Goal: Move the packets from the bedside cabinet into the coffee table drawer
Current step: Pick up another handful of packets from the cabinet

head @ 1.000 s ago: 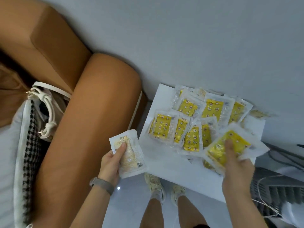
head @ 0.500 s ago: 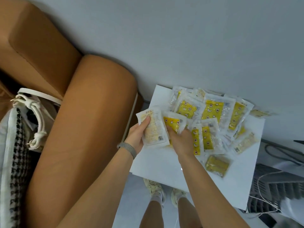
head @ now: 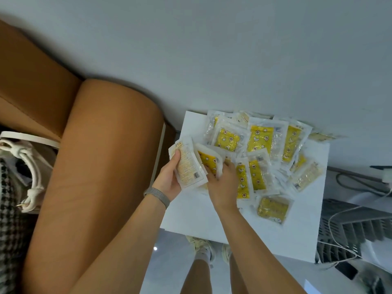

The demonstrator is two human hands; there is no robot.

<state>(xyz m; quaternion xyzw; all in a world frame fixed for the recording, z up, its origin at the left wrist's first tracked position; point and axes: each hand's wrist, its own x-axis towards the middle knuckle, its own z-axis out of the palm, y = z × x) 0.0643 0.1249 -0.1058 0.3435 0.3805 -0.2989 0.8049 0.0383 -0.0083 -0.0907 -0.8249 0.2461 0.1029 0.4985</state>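
Tan leather sofa armrest (head: pixel 101 166) fills the view from 9 o'clock down to 7. White handbag with knotted strap (head: pixel 25 166) at far 9 o'clock, above a houndstooth cushion (head: pixel 10 230) at 8. Grey slatted appliance (head: pixel 352 232) with loose white cable (head: pixel 335 234) at 4 o'clock. Pale wall (head: pixel 233 49) across 12.

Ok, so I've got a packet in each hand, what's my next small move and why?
Probably slide the yellow packet in your right hand against the pale packet held by your left hand, freeing the right for those left on the white cabinet top.
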